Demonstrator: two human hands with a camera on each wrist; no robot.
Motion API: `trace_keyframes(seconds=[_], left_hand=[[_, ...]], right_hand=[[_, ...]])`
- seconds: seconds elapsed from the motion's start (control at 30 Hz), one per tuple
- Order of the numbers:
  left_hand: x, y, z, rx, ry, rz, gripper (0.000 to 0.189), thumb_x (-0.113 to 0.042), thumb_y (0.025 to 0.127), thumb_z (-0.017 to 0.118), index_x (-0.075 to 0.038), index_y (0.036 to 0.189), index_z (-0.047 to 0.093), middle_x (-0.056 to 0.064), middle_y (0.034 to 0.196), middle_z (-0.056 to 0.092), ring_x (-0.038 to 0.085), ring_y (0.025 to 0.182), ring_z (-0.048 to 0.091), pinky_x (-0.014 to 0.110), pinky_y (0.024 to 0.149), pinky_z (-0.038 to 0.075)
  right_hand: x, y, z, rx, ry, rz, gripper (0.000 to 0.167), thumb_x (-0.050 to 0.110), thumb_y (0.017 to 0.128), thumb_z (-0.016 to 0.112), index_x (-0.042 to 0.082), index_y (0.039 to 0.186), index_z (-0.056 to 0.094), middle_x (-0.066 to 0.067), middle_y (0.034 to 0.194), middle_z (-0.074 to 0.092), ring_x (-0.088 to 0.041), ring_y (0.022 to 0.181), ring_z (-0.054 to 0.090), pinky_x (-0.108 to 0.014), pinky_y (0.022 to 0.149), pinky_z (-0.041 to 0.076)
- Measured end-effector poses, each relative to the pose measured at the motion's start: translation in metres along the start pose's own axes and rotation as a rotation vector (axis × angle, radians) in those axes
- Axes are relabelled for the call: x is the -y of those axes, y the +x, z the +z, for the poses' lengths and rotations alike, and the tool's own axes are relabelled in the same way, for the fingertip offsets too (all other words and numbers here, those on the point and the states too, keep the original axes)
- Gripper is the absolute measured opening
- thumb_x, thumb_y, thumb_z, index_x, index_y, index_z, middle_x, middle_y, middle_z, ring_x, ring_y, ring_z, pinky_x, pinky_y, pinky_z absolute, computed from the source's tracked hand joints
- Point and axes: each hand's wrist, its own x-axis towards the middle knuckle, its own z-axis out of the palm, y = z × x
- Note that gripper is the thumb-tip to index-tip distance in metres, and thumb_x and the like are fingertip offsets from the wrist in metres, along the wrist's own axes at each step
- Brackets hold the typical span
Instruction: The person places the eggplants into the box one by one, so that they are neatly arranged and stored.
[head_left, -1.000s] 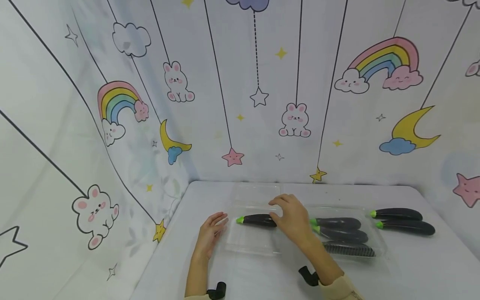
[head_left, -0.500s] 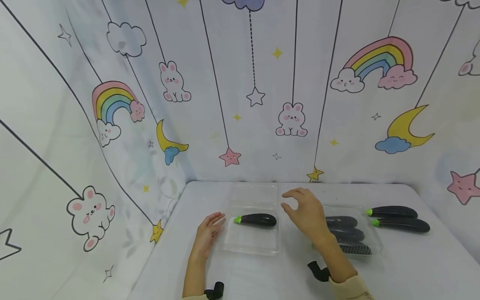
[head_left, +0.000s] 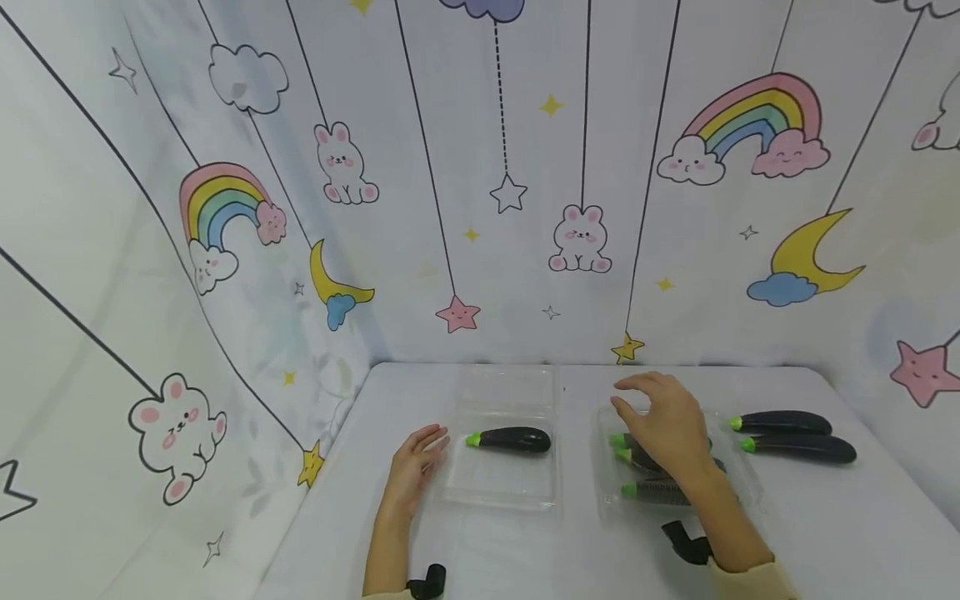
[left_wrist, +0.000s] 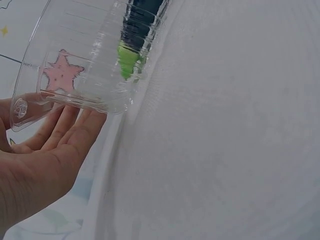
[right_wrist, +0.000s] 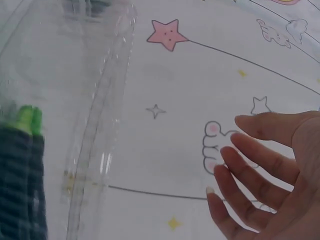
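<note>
White table [head_left: 577,558] | printed backdrop [head_left: 517,258] (rainbows [head_left: 757,108]) | left hand [head_left: 412,471] — spread, at clear tray [head_left: 495,483] | right hand [head_left: 667,425] — spread

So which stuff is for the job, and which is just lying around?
For the job, I think:
left hand, right hand
left clear box, the single eggplant inside
right clear box, its three eggplants

Just around, maybe:
two loose eggplants, untouched
cartoon backdrop
</note>
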Motion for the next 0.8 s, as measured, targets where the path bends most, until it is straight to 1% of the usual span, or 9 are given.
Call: trace_keyframes(seconds=[0.17, 0.3, 0.4, 0.57, 0.73, 0.8], left_hand=[[0.001, -0.001, -0.002, 0.001, 0.008, 0.000, 0.049, 0.001, 0.105, 0.055, 0.007, 0.151, 0.042, 0.025, 0.153, 0.051, 0.036, 0.142, 0.050, 0.040, 0.115, 0.046], [0.000, -0.001, -0.004, -0.004, 0.005, -0.001, 0.050, 0.001, 0.104, 0.056, 0.006, 0.152, 0.041, 0.023, 0.152, 0.052, 0.035, 0.142, 0.050, 0.044, 0.117, 0.043], [-0.001, 0.000, -0.004, -0.005, 0.003, -0.001, 0.051, 0.000, 0.104, 0.056, 0.007, 0.152, 0.040, 0.023, 0.152, 0.052, 0.035, 0.142, 0.051, 0.047, 0.119, 0.041], [-0.001, 0.000, -0.004, -0.006, 0.006, -0.007, 0.050, 0.000, 0.104, 0.057, 0.007, 0.150, 0.043, 0.023, 0.151, 0.053, 0.035, 0.142, 0.051, 0.047, 0.118, 0.042], [0.001, 0.001, -0.002, -0.001, 0.008, -0.009, 0.050, 0.000, 0.104, 0.057, 0.007, 0.151, 0.042, 0.024, 0.152, 0.052, 0.035, 0.142, 0.051, 0.042, 0.115, 0.045], [0.001, 0.001, -0.002, -0.002, 0.008, -0.009, 0.050, 0.000, 0.104, 0.057, 0.007, 0.151, 0.042, 0.024, 0.152, 0.052, 0.035, 0.142, 0.051, 0.041, 0.114, 0.046]], right_hand=[[-0.016, 0.000, -0.017, -0.020, -0.039, 0.032, 0.024, 0.015, 0.086, 0.085, 0.009, 0.109, 0.080, -0.014, 0.114, 0.075, -0.042, 0.109, 0.067, -0.060, 0.081, 0.055], [-0.028, -0.001, -0.029, -0.036, -0.064, 0.045, 0.025, 0.015, 0.086, 0.085, 0.007, 0.110, 0.080, -0.017, 0.114, 0.075, -0.044, 0.110, 0.066, -0.062, 0.082, 0.054], [-0.038, -0.003, -0.037, -0.022, -0.081, 0.075, 0.026, 0.017, 0.088, 0.083, 0.007, 0.111, 0.079, -0.019, 0.117, 0.074, -0.046, 0.113, 0.064, -0.064, 0.084, 0.053], [-0.056, -0.009, -0.052, 0.000, -0.104, 0.121, 0.027, 0.018, 0.089, 0.082, 0.006, 0.113, 0.078, -0.023, 0.122, 0.072, -0.049, 0.116, 0.062, -0.066, 0.085, 0.051], [-0.074, -0.014, -0.069, 0.026, -0.129, 0.203, 0.030, 0.021, 0.092, 0.079, 0.005, 0.117, 0.077, -0.027, 0.126, 0.068, -0.053, 0.118, 0.058, -0.068, 0.087, 0.048], [-0.083, -0.016, -0.075, 0.027, -0.132, 0.232, 0.031, 0.023, 0.094, 0.077, 0.005, 0.118, 0.076, -0.029, 0.127, 0.067, -0.054, 0.118, 0.057, -0.068, 0.085, 0.048]])
